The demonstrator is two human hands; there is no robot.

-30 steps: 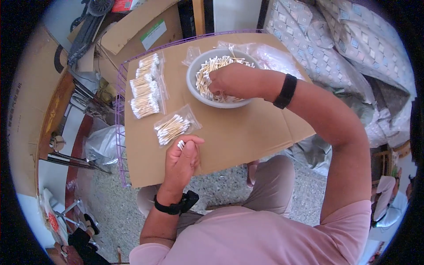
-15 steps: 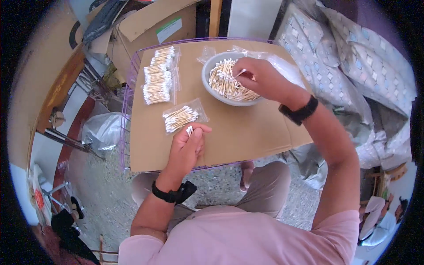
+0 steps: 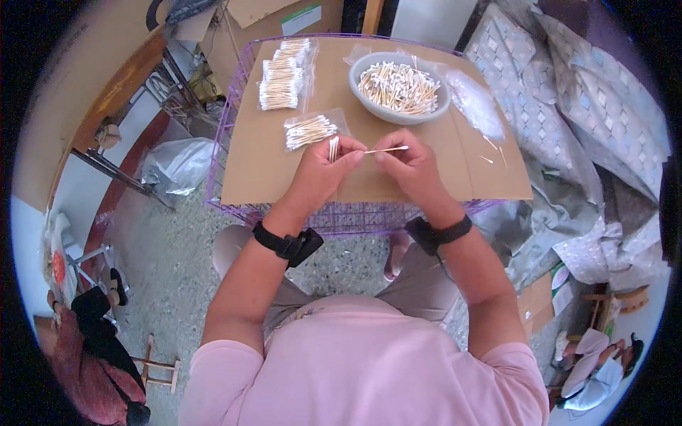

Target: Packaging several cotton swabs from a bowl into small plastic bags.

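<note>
1. Pinched one thin wooden cotton swab with a white fluffy tip (image 3: 388, 150) in the right hand (image 3: 413, 167), in the middle of the frame, with thumb and finger pressed together.
2. Curled the left hand (image 3: 320, 172) around a small bunch of white-tipped cotton swabs (image 3: 333, 149), just left of the middle of the frame. Had the left thumb and fingertip at the other end of the pinched swab, but could not tell a pinch there from a touch.
3. Saw a flat, clear plastic bag of cotton swabs (image 3: 310, 132) just above the left hand, on a flat brown cardboard sheet (image 3: 462, 176).
4. Saw a row of filled clear plastic bags (image 3: 279, 94) at the upper left of the cardboard sheet, with neat swabs inside.
5. Saw a round grey bowl (image 3: 378, 108) in the upper middle of the frame, full of messy cotton swabs (image 3: 398, 86).
6. Saw a heap of shiny, clear plastic bags (image 3: 477, 106) right of the bowl, with a few loose swabs (image 3: 503, 157) below.
7. Wore a black band on the left wrist (image 3: 277, 243) and another on the right wrist (image 3: 449, 232).
8. Saw a purple wire frame (image 3: 355, 220) along the cardboard sheet's near edge.
</note>
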